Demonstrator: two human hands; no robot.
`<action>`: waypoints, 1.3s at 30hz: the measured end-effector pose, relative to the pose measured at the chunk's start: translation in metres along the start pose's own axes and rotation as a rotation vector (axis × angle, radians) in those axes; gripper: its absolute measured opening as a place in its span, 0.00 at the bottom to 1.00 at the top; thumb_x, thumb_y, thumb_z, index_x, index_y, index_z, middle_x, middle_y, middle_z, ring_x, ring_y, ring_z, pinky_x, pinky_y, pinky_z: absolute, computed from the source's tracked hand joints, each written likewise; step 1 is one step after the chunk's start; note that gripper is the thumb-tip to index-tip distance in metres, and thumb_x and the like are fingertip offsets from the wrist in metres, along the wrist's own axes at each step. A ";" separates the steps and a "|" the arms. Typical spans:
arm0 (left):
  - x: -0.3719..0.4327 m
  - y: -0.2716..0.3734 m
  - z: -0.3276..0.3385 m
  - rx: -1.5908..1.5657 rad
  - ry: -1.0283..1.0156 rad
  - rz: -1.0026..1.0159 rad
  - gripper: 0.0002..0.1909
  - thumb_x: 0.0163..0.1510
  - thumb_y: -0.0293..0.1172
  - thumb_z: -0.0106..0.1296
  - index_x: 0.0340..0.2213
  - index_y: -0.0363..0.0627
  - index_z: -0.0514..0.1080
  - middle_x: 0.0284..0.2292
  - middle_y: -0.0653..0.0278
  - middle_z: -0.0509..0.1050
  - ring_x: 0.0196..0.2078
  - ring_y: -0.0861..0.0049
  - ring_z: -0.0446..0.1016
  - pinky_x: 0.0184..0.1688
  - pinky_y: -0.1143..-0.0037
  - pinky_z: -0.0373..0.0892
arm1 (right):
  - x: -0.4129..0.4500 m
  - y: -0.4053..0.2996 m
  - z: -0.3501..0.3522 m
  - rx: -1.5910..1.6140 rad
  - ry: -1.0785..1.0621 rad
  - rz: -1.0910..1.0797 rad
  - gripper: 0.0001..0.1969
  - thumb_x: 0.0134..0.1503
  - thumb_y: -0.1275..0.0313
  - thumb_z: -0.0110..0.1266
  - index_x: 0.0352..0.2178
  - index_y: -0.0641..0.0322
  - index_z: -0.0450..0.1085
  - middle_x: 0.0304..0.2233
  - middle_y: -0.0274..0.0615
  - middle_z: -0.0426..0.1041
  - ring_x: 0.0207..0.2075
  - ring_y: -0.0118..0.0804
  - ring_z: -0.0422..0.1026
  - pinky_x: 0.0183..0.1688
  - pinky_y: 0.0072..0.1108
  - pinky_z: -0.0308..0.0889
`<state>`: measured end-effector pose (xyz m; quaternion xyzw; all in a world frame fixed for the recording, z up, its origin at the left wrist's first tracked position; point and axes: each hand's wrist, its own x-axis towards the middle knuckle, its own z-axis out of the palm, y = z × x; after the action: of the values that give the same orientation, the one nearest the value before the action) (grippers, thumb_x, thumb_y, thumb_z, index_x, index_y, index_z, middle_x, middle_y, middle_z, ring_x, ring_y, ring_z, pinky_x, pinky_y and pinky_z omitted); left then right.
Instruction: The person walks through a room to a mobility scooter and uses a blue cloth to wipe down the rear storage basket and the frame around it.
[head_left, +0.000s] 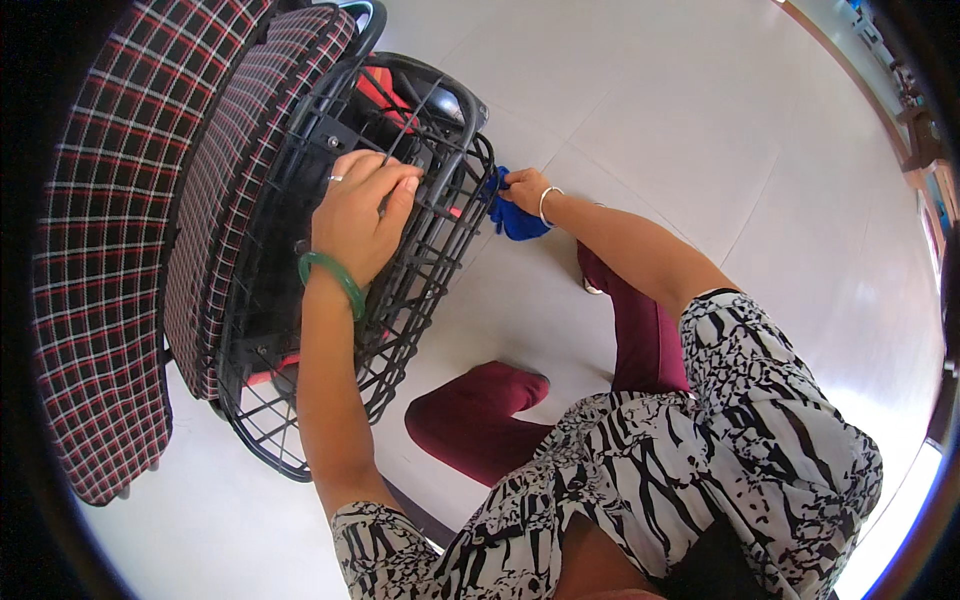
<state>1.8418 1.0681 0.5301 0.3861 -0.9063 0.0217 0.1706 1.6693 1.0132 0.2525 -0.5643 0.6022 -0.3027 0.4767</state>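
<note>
My left hand (367, 202), with a green bangle at its wrist, rests on the black wire basket (409, 330), its fingers curled at the upper bars. A blue cloth (521, 221) is pinched in my right hand (525, 187), just beyond the basket's right side. That wrist wears a silver-coloured bangle. A checked padded seat (255, 142) in black, red and white adjoins the basket on the left. Through the bars show a black panel with bolts and red parts. Whether my left fingers close around a bar cannot be told.
A larger checked backrest or cushion (120, 247) stands at the far left. Pale tiled floor (675, 120) lies around the basket. My knees in dark red trousers (480, 412) are bent close to the basket. Wooden furniture (937, 187) with small items lines the far right edge.
</note>
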 end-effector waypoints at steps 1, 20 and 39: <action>0.001 0.001 -0.001 -0.013 -0.024 -0.006 0.09 0.54 0.32 0.47 0.32 0.44 0.75 0.33 0.61 0.73 0.43 0.65 0.68 0.44 0.71 0.65 | 0.004 0.002 0.001 -0.034 0.016 -0.007 0.07 0.49 0.68 0.56 0.27 0.61 0.71 0.21 0.48 0.70 0.26 0.43 0.69 0.33 0.29 0.65; 0.009 0.002 -0.004 -0.034 -0.068 -0.006 0.10 0.56 0.32 0.45 0.34 0.42 0.74 0.34 0.58 0.72 0.44 0.62 0.67 0.48 0.69 0.63 | 0.039 -0.020 -0.032 0.393 -0.156 -0.058 0.21 0.59 0.55 0.43 0.41 0.62 0.71 0.39 0.50 0.74 0.38 0.40 0.72 0.44 0.31 0.66; 0.005 0.005 -0.011 -0.071 -0.055 -0.040 0.09 0.55 0.30 0.46 0.35 0.41 0.74 0.34 0.58 0.73 0.44 0.62 0.68 0.47 0.70 0.62 | 0.091 0.018 -0.010 0.136 -0.007 0.195 0.12 0.50 0.64 0.54 0.32 0.60 0.75 0.33 0.48 0.76 0.37 0.42 0.74 0.41 0.30 0.68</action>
<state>1.8381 1.0702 0.5421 0.3985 -0.9029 -0.0243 0.1594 1.6613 0.9264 0.2189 -0.4703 0.6307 -0.2930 0.5433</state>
